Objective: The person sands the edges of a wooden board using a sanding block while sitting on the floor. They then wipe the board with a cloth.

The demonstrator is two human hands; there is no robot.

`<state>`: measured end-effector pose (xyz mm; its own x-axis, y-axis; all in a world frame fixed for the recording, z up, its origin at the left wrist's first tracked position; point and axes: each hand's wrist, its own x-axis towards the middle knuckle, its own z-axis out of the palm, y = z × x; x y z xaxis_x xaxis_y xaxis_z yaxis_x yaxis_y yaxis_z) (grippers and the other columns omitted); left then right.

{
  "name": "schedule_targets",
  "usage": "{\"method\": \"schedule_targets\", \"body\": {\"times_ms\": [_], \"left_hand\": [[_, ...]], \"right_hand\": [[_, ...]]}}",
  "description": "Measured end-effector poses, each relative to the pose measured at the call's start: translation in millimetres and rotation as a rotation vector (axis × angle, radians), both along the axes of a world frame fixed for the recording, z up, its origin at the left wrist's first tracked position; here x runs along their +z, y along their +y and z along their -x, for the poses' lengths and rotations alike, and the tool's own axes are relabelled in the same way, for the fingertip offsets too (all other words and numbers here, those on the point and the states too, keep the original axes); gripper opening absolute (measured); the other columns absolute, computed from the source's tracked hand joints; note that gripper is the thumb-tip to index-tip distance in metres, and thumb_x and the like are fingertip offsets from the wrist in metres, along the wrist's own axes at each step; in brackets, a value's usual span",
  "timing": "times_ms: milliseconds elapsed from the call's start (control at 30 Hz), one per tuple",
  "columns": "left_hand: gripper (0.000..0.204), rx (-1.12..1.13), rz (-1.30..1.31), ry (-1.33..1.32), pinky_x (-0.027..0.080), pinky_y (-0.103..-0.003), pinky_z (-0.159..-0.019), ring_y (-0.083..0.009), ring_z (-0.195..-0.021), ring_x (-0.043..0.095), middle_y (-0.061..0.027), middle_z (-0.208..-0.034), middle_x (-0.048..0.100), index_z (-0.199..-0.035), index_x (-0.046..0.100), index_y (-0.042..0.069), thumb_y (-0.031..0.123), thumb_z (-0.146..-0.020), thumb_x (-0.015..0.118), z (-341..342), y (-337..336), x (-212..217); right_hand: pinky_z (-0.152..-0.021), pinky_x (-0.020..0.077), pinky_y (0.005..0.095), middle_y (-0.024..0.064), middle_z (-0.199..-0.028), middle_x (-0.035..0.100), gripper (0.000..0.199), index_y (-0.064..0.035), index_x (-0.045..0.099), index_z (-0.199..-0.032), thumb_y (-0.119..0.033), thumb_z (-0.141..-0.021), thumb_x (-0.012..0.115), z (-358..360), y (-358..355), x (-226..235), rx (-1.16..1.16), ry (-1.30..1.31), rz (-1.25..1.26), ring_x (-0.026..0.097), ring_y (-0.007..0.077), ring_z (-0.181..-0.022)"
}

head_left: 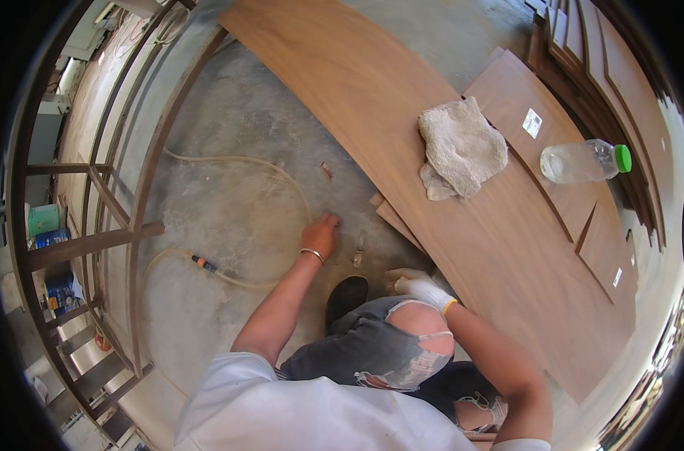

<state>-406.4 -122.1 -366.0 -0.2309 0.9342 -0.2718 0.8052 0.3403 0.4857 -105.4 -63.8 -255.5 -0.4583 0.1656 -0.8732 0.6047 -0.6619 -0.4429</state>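
My left hand [321, 237], bare with a bangle at the wrist, reaches down near the floor beside a pale hose [293, 183]. Its fingers point down and away, mostly hidden by the back of the hand; whether they grip anything does not show. A small slim tool [359, 249] lies on the floor just right of it. My right hand [418, 288] wears a white knit glove and hangs by my knee, close to the near edge of a long brown wood panel [402, 150]. Its fingers stretch loosely leftward, with nothing visible in them.
On the panels lie a folded towel [462, 146] and a clear bottle [582, 161] with a green cap. More panels [612, 98] stack at the right. A brown frame [135, 225] stands left. The hose's dark connector [204, 264] and a small reddish scrap [326, 171] rest on the concrete.
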Motion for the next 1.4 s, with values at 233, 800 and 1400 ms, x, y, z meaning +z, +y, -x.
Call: {"method": "schedule_targets", "body": {"times_ms": [233, 800, 1400], "left_hand": [[0.042, 0.094, 0.031, -0.057, 0.056, -0.047, -0.089, -0.0344, -0.107, 0.068, -0.0106, -0.118, 0.067, -0.128, 0.066, 0.015, 0.009, -0.087, 0.068, -5, 0, 12], [0.033, 0.188, -0.691, -0.246, 0.054, -0.040, -0.088, -0.0302, -0.104, 0.066, -0.0160, -0.115, 0.068, -0.123, 0.068, 0.002, 0.000, -0.090, 0.066, -31, 110, 160], [0.043, -0.523, 0.021, -0.691, 0.052, -0.042, -0.103, -0.0373, -0.117, 0.064, -0.0186, -0.139, 0.062, -0.136, 0.063, 0.002, 0.020, -0.098, 0.071, -204, 140, 221]], "right_hand": [[-0.099, 0.0528, 0.0330, 0.0134, -0.121, 0.071, 0.046, 0.0051, 0.061, -0.142, -0.008, -0.098, 0.056, -37, 34, 154, -0.049, 0.061, -0.097, 0.067, 0.0199, -0.109], [-0.071, 0.0573, 0.0328, 0.0134, -0.096, 0.069, 0.031, 0.0060, 0.067, -0.126, -0.008, -0.104, 0.051, -292, -122, 158, -1.340, -0.436, -0.891, 0.067, 0.0194, -0.079], [-0.121, 0.0317, 0.0586, 0.0246, -0.146, 0.054, 0.082, -0.0043, 0.055, -0.142, -0.022, -0.068, 0.084, -146, 38, 171, 0.414, -0.261, -1.626, 0.047, 0.0443, -0.140]]}}
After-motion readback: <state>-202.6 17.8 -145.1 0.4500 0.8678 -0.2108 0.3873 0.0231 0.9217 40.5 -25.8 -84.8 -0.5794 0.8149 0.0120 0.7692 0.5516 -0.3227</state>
